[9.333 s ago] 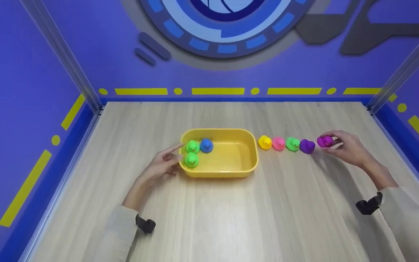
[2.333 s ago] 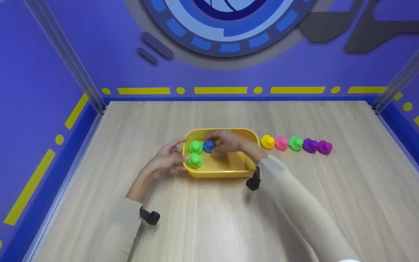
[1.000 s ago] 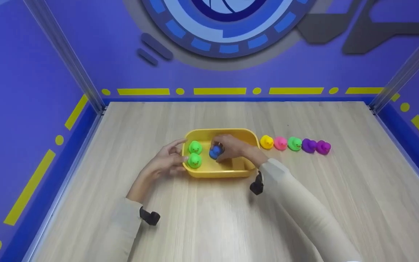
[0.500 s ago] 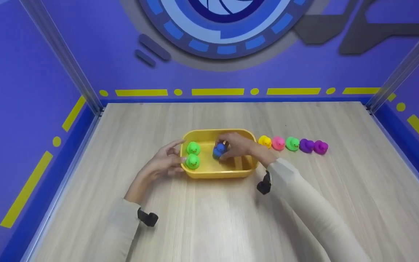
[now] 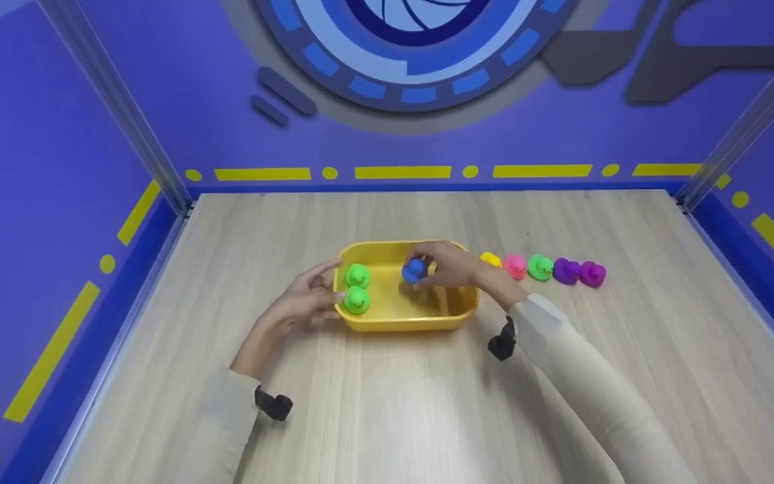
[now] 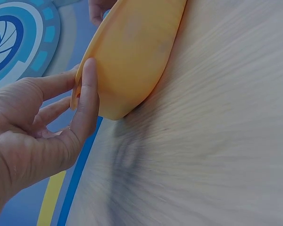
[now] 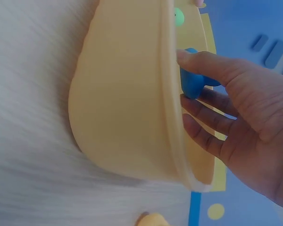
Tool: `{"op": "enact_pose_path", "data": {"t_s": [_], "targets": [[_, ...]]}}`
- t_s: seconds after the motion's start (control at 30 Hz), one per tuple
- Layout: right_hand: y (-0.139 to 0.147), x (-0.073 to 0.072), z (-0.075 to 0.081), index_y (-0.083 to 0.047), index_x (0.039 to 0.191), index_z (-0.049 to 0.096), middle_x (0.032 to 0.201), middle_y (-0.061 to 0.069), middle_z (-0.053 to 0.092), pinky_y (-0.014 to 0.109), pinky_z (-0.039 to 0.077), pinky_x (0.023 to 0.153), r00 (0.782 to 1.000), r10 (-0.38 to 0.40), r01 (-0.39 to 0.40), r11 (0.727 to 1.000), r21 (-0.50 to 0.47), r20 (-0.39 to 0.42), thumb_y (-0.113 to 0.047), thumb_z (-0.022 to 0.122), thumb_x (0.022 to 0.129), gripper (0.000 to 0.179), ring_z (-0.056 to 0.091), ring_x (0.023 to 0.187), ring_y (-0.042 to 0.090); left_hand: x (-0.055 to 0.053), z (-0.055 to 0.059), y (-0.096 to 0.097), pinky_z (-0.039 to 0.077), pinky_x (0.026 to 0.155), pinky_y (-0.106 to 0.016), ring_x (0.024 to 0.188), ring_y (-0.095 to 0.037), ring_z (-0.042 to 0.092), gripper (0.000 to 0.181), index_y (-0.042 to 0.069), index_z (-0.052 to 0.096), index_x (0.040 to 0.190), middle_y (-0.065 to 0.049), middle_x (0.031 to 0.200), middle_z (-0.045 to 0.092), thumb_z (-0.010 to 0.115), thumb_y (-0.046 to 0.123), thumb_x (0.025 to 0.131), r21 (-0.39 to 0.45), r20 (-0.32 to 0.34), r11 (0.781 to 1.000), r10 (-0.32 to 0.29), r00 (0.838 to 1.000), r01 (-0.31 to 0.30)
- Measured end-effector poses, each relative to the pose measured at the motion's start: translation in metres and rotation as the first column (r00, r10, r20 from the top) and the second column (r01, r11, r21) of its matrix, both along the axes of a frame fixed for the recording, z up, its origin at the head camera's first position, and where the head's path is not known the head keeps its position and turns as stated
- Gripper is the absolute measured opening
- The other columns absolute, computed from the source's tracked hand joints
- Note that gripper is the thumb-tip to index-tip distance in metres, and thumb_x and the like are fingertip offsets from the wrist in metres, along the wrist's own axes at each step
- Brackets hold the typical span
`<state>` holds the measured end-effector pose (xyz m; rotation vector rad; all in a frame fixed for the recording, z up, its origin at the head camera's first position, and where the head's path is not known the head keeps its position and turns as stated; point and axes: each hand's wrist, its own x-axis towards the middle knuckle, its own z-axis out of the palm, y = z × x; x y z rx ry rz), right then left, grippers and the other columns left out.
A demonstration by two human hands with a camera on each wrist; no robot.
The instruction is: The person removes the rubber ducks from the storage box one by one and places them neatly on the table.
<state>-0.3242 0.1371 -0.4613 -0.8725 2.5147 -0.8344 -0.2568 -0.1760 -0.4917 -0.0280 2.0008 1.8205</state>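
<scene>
In the head view, my right hand (image 5: 453, 264) pinches a blue rubber duck (image 5: 414, 271) between thumb and fingertips, over the inside of a yellow plastic tub (image 5: 406, 324). The right wrist view shows the blue duck (image 7: 192, 77) level with the tub's rim, thumb on one side and fingers on the other. At the tub's left end, my left hand (image 5: 301, 299) holds the rim with its thumb and index finger; the left wrist view has the thumb (image 6: 88, 89) across the outer wall. Two green ducks (image 5: 358, 276) sit inside the tub against that end.
To the tub's right runs a row of ducks on the wooden table (image 5: 387, 403): yellow (image 5: 490, 259), partly behind my right hand, then pink (image 5: 514, 267), green (image 5: 540, 267), violet (image 5: 567, 271) and magenta (image 5: 592, 273). Blue panels (image 5: 387, 148) enclose the back and sides.
The magenta duck was set down at the row's right end. My right hand then took the blue duck beside the green ones and brought it rightward and up. My left hand stays at the tub.
</scene>
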Motion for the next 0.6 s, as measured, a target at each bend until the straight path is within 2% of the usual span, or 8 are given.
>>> {"op": "enact_pose_path", "data": {"t_s": [0.27,0.43,0.6], "targets": [[0.006,0.003,0.006,-0.01,0.125,0.065,0.118,0.008,0.068,0.044,0.057,0.098,0.997,0.016,-0.016,1.0,0.01,-0.078,-0.02,0.081,0.089,0.04,0.061,0.11,0.026,0.001,0.0,-0.001,0.063,0.089,-0.043,0.092,-0.02,0.064,0.078,0.023,0.039,0.158,-0.01,0.118,0.047,0.071,0.0,0.091,0.005,0.011,1.0,0.007,1.0,-0.007],[0.012,0.003,0.01,-0.006,0.125,0.064,0.118,0.011,0.068,0.047,0.058,0.096,0.993,0.031,-0.035,0.999,-0.035,-0.11,-0.016,0.08,0.089,0.04,0.062,0.109,0.028,0.001,-0.001,0.0,0.062,0.091,-0.045,0.094,-0.02,0.064,0.077,0.025,0.04,0.157,-0.011,0.119,0.046,0.071,0.001,0.091,0.005,0.016,1.0,0.009,1.0,-0.009],[0.02,0.002,0.014,-0.003,0.124,0.065,0.118,0.015,0.068,0.052,0.058,0.095,0.991,0.034,-0.044,0.996,-0.076,-0.128,-0.012,0.08,0.088,0.04,0.062,0.109,0.031,0.001,-0.001,-0.001,0.063,0.089,-0.042,0.097,-0.022,0.063,0.078,0.023,0.039,0.158,-0.01,0.119,0.044,0.071,-0.001,0.091,0.038,0.026,0.999,0.015,1.0,-0.016]]}}
